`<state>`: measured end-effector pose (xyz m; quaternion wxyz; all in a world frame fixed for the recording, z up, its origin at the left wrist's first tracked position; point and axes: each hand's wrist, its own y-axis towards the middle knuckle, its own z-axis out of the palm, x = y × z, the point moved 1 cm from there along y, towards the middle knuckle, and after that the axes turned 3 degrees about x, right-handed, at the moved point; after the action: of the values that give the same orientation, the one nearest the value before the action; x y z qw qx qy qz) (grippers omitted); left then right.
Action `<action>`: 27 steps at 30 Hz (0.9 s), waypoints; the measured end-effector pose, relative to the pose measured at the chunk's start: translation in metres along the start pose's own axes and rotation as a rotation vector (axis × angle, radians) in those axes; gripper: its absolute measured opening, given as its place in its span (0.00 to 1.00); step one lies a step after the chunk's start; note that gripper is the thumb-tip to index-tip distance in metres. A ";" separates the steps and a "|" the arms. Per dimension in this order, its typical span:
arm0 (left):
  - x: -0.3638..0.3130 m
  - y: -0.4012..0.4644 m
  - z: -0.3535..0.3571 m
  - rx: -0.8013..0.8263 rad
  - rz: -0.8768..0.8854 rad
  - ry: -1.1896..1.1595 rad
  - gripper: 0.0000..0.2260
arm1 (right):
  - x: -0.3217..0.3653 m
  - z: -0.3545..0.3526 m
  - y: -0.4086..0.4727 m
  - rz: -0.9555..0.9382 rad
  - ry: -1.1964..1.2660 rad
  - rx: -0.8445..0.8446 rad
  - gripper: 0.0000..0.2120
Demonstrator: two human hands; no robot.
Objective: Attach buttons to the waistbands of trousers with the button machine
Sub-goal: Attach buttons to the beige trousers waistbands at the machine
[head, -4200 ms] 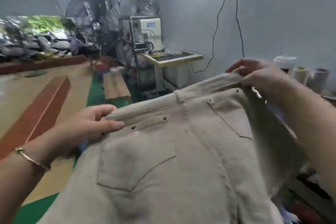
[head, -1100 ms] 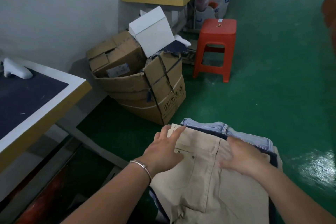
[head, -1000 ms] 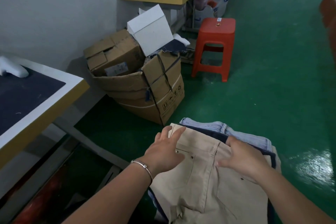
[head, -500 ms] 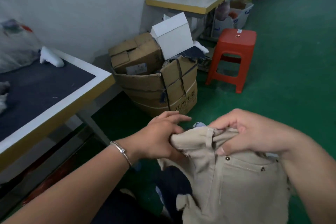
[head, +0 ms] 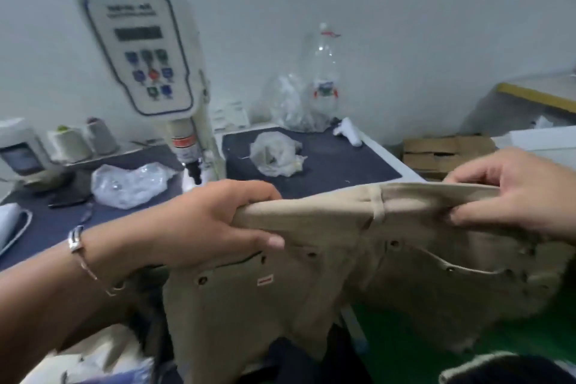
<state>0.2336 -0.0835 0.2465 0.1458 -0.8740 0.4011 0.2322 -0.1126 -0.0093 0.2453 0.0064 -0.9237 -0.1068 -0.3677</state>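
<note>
1. Head view, the only one here: the beige trousers point(head: 311, 277) hang in the air in front of the person, waistband point(head: 383, 203) stretched between both hands, legs dropping out of the bottom of the frame.
2. Left hand point(head: 215, 221) has its fingers curled over the left end of the waistband with the thumb tucked under, a firm grip. Right hand point(head: 511, 193) pinches the right end between thumb and fingers.
3. What matters next: the waistband's long axis runs left to right, roughly level, and the button machine point(head: 190, 146) sits just beyond the left hand, a bit to the far left. So the left hand is clearly the nearer one to the head, and I reckon that end gets fed in first, with the fabric sliding away and leftward.
4. Around it: the control panel point(head: 137, 47) is tilted on top of the machine, crumpled plastic bags point(head: 131, 184) lie on the dark table point(head: 327, 162), and thread cones point(head: 71, 143) stand at the far left.
5. Versus half a second ago: the camera was aimed at cardboard boxes and a red stool on the green floor, with the waistband bunched between the hands. Now the view has swung to the machine and the waistband is pulled out straight.
</note>
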 end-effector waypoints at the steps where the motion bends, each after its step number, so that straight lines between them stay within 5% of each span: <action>1: 0.013 -0.018 -0.009 -0.001 -0.064 -0.027 0.15 | 0.006 0.008 0.017 -0.014 0.014 0.053 0.12; 4: 0.054 -0.071 -0.023 -0.008 -0.223 -0.205 0.17 | 0.024 0.042 0.064 -0.102 0.062 0.250 0.21; 7: 0.093 -0.115 -0.030 -0.068 -0.341 -0.429 0.21 | 0.044 0.093 0.107 -0.106 0.226 0.341 0.10; 11: 0.140 -0.146 -0.033 -0.306 -0.459 -0.793 0.30 | 0.069 0.166 0.167 -0.034 0.281 0.229 0.03; 13: 0.161 -0.150 -0.036 -0.461 -0.524 -0.887 0.23 | 0.083 0.197 0.193 -0.023 0.236 0.117 0.02; 15: 0.181 -0.146 -0.042 -0.597 -0.638 -0.781 0.15 | 0.089 0.221 0.213 -0.005 0.229 0.028 0.04; 18: 0.214 -0.140 -0.048 -0.727 -0.773 -0.639 0.17 | 0.087 0.244 0.231 0.026 0.203 -0.033 0.07; 23: 0.241 -0.143 -0.055 -0.681 -0.688 -0.993 0.14 | 0.056 0.251 0.243 0.036 0.117 -0.124 0.05; 27: 0.266 -0.143 -0.064 -0.923 -0.874 -0.559 0.10 | 0.018 0.228 0.258 0.147 0.107 -0.303 0.08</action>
<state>0.5135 -0.1894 0.1720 -0.0629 -0.8354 -0.1799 0.5155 0.1075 -0.2372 0.1085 -0.1003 -0.8985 0.0179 -0.4270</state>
